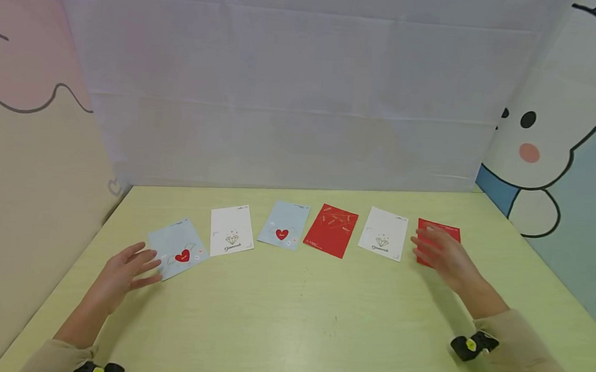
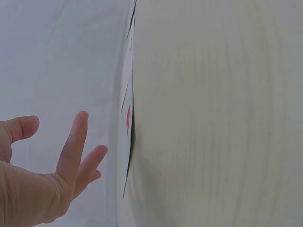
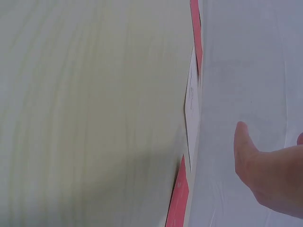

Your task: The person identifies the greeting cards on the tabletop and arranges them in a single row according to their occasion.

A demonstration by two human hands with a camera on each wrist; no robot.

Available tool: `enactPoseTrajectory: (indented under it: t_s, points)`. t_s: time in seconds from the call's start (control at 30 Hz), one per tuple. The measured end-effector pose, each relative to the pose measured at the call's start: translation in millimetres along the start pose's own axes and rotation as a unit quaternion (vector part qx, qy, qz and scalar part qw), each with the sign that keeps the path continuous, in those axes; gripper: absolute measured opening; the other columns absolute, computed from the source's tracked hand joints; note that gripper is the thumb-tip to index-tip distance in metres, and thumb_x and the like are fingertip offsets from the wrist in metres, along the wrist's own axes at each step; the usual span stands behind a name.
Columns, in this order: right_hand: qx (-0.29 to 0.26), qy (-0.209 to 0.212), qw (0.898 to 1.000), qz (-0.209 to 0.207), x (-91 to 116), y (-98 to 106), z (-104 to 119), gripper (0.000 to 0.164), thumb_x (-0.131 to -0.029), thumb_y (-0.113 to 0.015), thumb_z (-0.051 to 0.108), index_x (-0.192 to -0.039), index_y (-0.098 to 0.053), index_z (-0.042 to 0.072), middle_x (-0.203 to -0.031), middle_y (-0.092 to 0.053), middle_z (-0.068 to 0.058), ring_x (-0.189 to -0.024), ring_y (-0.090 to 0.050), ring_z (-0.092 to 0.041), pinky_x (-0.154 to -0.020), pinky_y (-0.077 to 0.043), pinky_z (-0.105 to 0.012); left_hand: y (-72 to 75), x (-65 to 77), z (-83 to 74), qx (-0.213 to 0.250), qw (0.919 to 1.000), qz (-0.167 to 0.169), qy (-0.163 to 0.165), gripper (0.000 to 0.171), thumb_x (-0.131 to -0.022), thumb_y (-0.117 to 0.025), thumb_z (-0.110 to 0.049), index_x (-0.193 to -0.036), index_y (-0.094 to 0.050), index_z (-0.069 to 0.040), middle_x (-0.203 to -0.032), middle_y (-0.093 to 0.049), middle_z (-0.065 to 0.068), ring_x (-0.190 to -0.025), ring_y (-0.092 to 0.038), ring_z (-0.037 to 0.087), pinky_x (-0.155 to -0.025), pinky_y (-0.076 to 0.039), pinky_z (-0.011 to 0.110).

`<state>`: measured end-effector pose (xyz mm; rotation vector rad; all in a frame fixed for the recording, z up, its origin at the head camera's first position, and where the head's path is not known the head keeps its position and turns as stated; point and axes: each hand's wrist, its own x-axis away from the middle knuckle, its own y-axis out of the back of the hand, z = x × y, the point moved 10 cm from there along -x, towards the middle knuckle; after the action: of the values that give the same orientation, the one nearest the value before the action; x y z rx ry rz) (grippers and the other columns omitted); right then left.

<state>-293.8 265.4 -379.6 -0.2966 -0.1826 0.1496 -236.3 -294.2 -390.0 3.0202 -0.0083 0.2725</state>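
Note:
Several cards lie in a shallow arc across the table. At the left end is a pale blue card (image 1: 179, 241) with a red heart; my left hand (image 1: 123, 272) hovers by its lower left side, fingers spread and holding nothing. A white card (image 1: 231, 222) with a diamond drawing comes after it, then another blue heart card (image 1: 288, 216), a red card (image 1: 331, 231) and a second white diamond card (image 1: 383, 237). My right hand (image 1: 444, 255) is over the red card (image 1: 451, 232) at the right end, partly hiding it. In the right wrist view that hand (image 3: 272, 172) appears raised off the table.
The pale wooden table (image 1: 279, 321) runs up to a white cloth (image 1: 293, 94) hung behind it. Cartoon-printed walls (image 1: 582, 226) stand on both sides. Black straps (image 1: 474, 345) with devices are on both wrists.

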Motion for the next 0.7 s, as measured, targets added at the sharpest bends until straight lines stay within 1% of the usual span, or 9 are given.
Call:
enactPoseTrajectory:
  t_s: [0.03,0.1,0.17,0.23,0.27,0.33,0.4,0.57,0.7]
  points:
    - [-0.004,-0.005,1.000,0.003,-2,-4,-2,0.021,-0.093,-0.043,0.026,-0.113,-0.042,0.019,-0.106,-0.050,0.009,-0.095,-0.054,-0.007,-0.085,-0.041,-0.027,0.5,0.0,1.7,0.003,1.0000,0.000,0.002,0.077,-0.093,-0.046,-0.026,-0.136,0.009,0.007,-0.135,-0.011,0.034,-0.089,-0.052,-0.003,-0.076,-0.047,0.031]
    - [0.001,-0.008,1.000,0.013,-4,-15,-5,0.035,-0.094,-0.042,0.026,-0.127,-0.036,0.016,-0.115,-0.046,0.003,-0.098,-0.053,-0.008,-0.087,-0.039,-0.028,1.5,-0.2,4.6,0.004,1.0000,0.000,0.006,0.078,-0.092,-0.046,-0.027,-0.136,0.009,0.006,-0.135,-0.011,0.033,-0.089,-0.052,-0.003,-0.076,-0.047,0.032]
    - [0.018,-0.011,1.000,0.020,-6,-25,-8,0.049,-0.095,-0.039,0.026,-0.138,-0.021,0.010,-0.127,-0.034,-0.008,-0.103,-0.050,-0.012,-0.089,-0.037,-0.029,2.2,-0.3,6.9,0.003,0.9999,-0.001,0.010,0.078,-0.092,-0.046,-0.027,-0.136,0.009,0.006,-0.135,-0.011,0.032,-0.090,-0.051,-0.002,-0.076,-0.047,0.032]
    - [0.042,-0.020,0.999,0.023,-7,-35,-11,0.061,-0.095,-0.038,0.028,-0.141,-0.005,0.004,-0.136,-0.021,-0.016,-0.111,-0.045,-0.019,-0.091,-0.035,-0.030,2.7,-0.1,8.6,0.001,0.9999,-0.002,0.013,0.078,-0.092,-0.047,-0.028,-0.136,0.009,0.005,-0.136,-0.011,0.032,-0.090,-0.051,-0.002,-0.076,-0.047,0.032]
    - [0.054,-0.021,0.998,0.026,-8,-40,-12,0.062,-0.095,-0.037,0.028,-0.140,-0.003,0.002,-0.139,-0.016,-0.018,-0.115,-0.042,-0.022,-0.091,-0.035,-0.030,3.0,0.0,9.2,0.000,0.9999,-0.003,0.015,0.078,-0.092,-0.047,-0.028,-0.136,0.009,0.005,-0.136,-0.011,0.032,-0.090,-0.051,-0.002,-0.076,-0.047,0.032]
    - [0.072,-0.027,0.997,0.030,-11,-48,-16,0.061,-0.096,-0.037,0.029,-0.140,-0.004,0.001,-0.141,-0.012,-0.021,-0.120,-0.035,-0.028,-0.091,-0.036,-0.030,3.5,0.5,10.4,-0.001,0.9998,-0.004,0.019,0.079,-0.092,-0.047,-0.028,-0.136,0.009,0.005,-0.136,-0.011,0.032,-0.091,-0.051,-0.001,-0.076,-0.047,0.032]
    - [0.079,-0.031,0.996,0.033,-13,-57,-20,0.060,-0.096,-0.037,0.028,-0.140,-0.007,0.001,-0.140,-0.013,-0.021,-0.123,-0.030,-0.033,-0.090,-0.036,-0.031,3.6,1.0,11.6,-0.003,0.9997,-0.003,0.023,0.079,-0.092,-0.046,-0.029,-0.136,0.009,0.005,-0.136,-0.011,0.032,-0.091,-0.051,0.000,-0.075,-0.047,0.032]
    - [0.080,-0.036,0.995,0.051,-21,-79,-31,0.055,-0.096,-0.037,0.023,-0.138,-0.011,-0.002,-0.138,-0.017,-0.022,-0.122,-0.030,-0.036,-0.090,-0.037,-0.033,3.1,1.4,15.5,-0.007,0.9994,-0.001,0.033,0.078,-0.092,-0.046,-0.030,-0.137,0.008,0.005,-0.137,-0.011,0.031,-0.091,-0.052,0.002,-0.075,-0.047,0.033]
    - [0.075,-0.044,0.994,0.069,-27,-100,-43,0.053,-0.096,-0.036,0.020,-0.137,-0.013,-0.004,-0.137,-0.019,-0.023,-0.122,-0.029,-0.038,-0.090,-0.037,-0.036,4.4,-2.1,21.4,-0.009,0.9994,0.000,0.033,0.080,-0.091,-0.047,-0.033,-0.137,0.007,0.005,-0.137,-0.012,0.030,-0.092,-0.051,0.002,-0.076,-0.047,0.033]
